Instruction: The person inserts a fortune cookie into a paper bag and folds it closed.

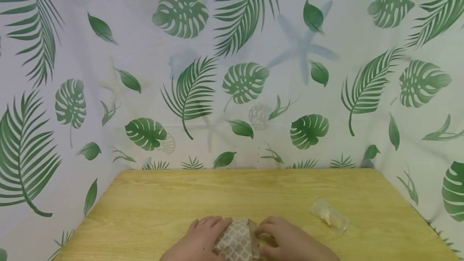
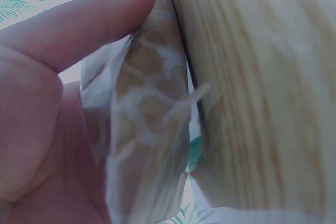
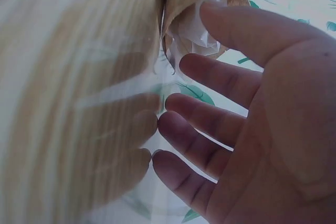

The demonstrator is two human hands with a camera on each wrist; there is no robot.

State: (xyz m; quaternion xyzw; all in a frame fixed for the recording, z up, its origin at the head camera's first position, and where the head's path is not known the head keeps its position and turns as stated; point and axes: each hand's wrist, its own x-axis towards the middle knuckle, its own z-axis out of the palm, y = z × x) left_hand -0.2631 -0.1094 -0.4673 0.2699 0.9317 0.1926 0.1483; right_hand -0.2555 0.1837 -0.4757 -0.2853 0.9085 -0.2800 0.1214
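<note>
While the patterned package [image 1: 235, 240] lies at six o'clock of the head view on the worktop [image 1: 181, 192], the left hand [image 1: 197, 239] grips it from its nine o'clock side, thumb and fingers about it, probably to keep it steady. At its three o'clock side the right hand [image 1: 290, 241] has its fingers slightly spread and thumb against clear plastic [image 3: 206, 36], seemingly for access to that end; a clear packet [image 1: 330, 216] rests apart, towards two o'clock.
</note>
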